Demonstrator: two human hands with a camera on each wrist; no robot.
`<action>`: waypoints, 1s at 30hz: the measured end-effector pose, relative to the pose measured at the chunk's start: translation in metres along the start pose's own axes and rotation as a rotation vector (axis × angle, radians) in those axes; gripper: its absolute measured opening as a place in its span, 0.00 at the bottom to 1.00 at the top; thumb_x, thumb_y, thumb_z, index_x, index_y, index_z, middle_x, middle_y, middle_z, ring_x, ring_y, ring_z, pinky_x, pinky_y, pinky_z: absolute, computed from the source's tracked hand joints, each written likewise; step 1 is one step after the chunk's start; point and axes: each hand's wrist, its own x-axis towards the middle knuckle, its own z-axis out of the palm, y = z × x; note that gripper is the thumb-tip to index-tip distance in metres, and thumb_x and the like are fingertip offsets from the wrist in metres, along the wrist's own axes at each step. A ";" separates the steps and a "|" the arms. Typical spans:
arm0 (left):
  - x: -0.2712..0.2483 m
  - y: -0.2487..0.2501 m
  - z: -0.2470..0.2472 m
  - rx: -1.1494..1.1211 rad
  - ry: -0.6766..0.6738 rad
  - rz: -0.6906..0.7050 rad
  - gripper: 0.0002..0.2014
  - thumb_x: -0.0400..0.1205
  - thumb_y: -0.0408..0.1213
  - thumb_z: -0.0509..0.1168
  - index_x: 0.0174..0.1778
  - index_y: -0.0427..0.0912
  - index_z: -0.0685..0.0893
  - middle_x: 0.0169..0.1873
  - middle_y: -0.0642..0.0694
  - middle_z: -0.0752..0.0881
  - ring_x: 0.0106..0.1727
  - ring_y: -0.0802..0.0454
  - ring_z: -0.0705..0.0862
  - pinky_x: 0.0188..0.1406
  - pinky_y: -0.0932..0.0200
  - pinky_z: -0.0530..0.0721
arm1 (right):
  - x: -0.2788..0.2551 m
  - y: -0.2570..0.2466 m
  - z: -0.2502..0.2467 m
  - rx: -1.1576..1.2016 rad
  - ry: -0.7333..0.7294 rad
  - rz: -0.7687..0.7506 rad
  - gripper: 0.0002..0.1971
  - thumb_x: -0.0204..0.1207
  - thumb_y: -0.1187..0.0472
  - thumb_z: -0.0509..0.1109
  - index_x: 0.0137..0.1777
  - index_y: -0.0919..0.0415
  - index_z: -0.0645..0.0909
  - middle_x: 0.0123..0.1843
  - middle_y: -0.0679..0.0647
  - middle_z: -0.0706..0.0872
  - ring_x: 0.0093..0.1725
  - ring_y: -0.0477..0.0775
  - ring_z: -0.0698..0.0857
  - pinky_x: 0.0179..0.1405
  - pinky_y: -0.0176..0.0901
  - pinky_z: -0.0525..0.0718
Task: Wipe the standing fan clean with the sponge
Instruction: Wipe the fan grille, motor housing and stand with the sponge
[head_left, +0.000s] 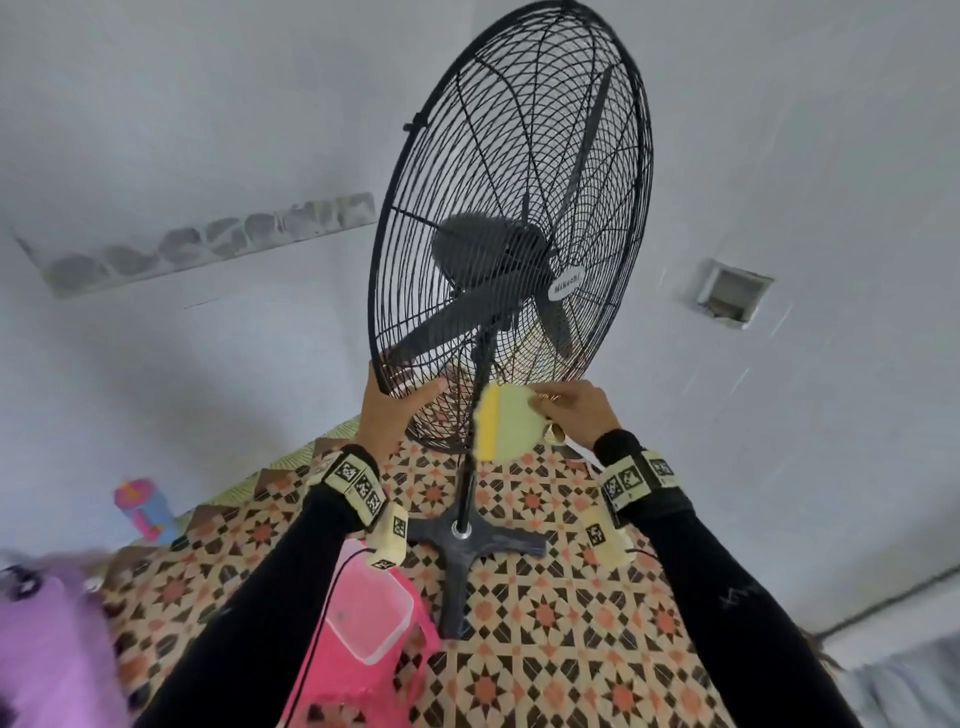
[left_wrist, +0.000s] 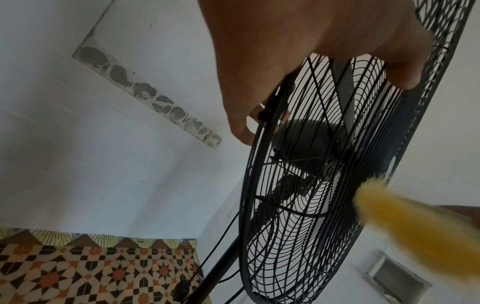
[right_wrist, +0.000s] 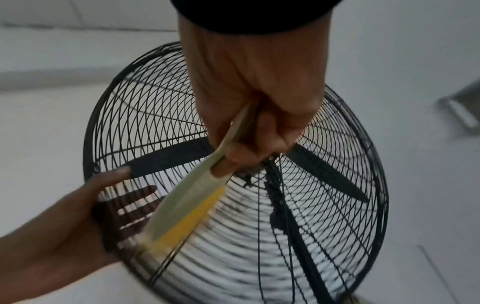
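**Fan guard inspection: L hand on rim, R hand w/ sponge at lower grille**

Subject: black standing fan (head_left: 511, 228) w/ round wire-mesh guard, dark blades inside, white oval brand label at hub. Guard is tilted. Pole runs down to a dark cross-shaped base (head_left: 467, 540) standing on a patterned floor covering (head_left: 571, 623) in cream, black & orange star tiles.

Left hand (head_left: 387, 410): at lower-left edge of guard. Thumb lies across the front wires; wrist views show the other fingers (right_wrist: 135, 201) spread flat behind the mesh, rim between thumb & fingers. Contact w/ rim confirmed in left wrist view (left_wrist: 324, 41).

Right hand (head_left: 574, 410): holds a thin, pale green pad-type sponge (head_left: 506, 426) w/ a yellow strip along one side. Right wrist view shows fingers curled, pinching the pad's near end (right_wrist: 182, 205); pad extends away from the hand toward the lower guard. Sponge sits just in front of the pole, beside the lower grille, near the left hand. Sponge is motion-blurred in all views; cannot tell whether it touches the wires.

Other items: translucent pink plastic container (head_left: 371, 613) on a pink stool-like object, below left forearm, near the base. Blue & pink bottle (head_left: 143, 506) on floor by the wall, well apart from the fan. Black sleeves & marker-tagged wrist bands (head_left: 356, 483) on both arms. White walls; small recessed box (head_left: 730, 293) in wall right of guard.
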 end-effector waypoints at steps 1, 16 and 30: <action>0.000 0.002 0.001 0.009 -0.005 0.007 0.46 0.65 0.62 0.83 0.77 0.59 0.70 0.69 0.58 0.79 0.73 0.52 0.76 0.79 0.48 0.71 | -0.004 -0.001 -0.001 0.057 0.083 -0.014 0.16 0.83 0.59 0.73 0.69 0.62 0.86 0.46 0.56 0.90 0.21 0.38 0.82 0.24 0.26 0.80; -0.010 0.005 0.003 -0.030 -0.023 0.027 0.45 0.63 0.65 0.83 0.76 0.61 0.74 0.66 0.65 0.81 0.72 0.54 0.79 0.79 0.46 0.73 | -0.031 -0.005 0.045 0.181 0.484 0.047 0.23 0.86 0.54 0.69 0.78 0.60 0.78 0.56 0.60 0.91 0.35 0.48 0.90 0.39 0.40 0.91; -0.002 -0.001 -0.004 -0.018 -0.002 0.004 0.54 0.64 0.68 0.84 0.83 0.53 0.69 0.77 0.53 0.79 0.78 0.50 0.77 0.84 0.38 0.71 | -0.069 -0.014 0.109 0.079 0.352 0.052 0.21 0.86 0.56 0.67 0.78 0.57 0.78 0.55 0.58 0.91 0.46 0.61 0.91 0.45 0.48 0.91</action>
